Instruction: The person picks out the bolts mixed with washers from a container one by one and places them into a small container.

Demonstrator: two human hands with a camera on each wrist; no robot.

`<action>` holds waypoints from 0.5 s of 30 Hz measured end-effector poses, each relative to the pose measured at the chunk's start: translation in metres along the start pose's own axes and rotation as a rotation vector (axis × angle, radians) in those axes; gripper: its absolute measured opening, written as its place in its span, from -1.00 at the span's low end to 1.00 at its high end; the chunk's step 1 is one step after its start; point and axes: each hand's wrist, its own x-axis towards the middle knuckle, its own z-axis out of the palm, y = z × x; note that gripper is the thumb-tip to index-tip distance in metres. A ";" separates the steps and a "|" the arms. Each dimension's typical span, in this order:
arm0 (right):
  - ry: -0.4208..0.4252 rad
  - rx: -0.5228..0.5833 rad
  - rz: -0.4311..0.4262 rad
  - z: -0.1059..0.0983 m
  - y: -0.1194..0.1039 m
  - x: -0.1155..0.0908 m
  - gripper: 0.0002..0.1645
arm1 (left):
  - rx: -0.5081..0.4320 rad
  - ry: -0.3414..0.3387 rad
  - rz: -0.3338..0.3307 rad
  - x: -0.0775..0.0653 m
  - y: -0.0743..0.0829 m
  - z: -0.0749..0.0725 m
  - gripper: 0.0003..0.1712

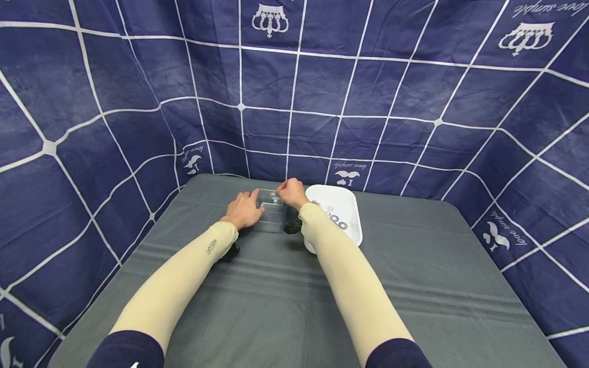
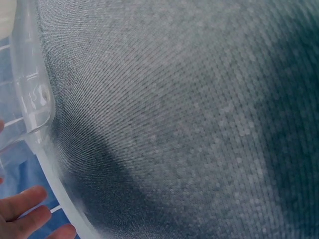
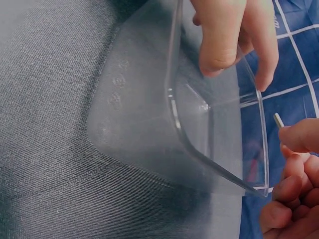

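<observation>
A clear plastic box (image 1: pixel 271 217) stands on the grey cloth between my hands. My left hand (image 1: pixel 245 209) lies over its left side with fingers spread. In the right wrist view, the left thumb (image 3: pixel 219 55) hangs at the opening and a finger reaches the far rim. Over the box's far right corner, my right hand (image 1: pixel 292 193) pinches a small thin piece (image 3: pixel 278 120), seen edge-on, its kind unclear. Right of the box, a white tray (image 1: pixel 352 204) carries several grey rings (image 1: pixel 335 219), which look like washers, and other small pieces partly hidden by the right arm.
Grey cloth (image 1: pixel 414 255) covers the table. A blue curtain (image 1: pixel 313 133) with white grid lines hangs behind the box and tray and along both sides. Dark wrist mounts (image 1: pixel 292 226) sit under the wrists.
</observation>
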 end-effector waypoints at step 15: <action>-0.056 0.009 0.023 0.007 -0.002 -0.001 -0.81 | 0.029 -0.018 -0.009 0.003 -0.001 0.001 -0.19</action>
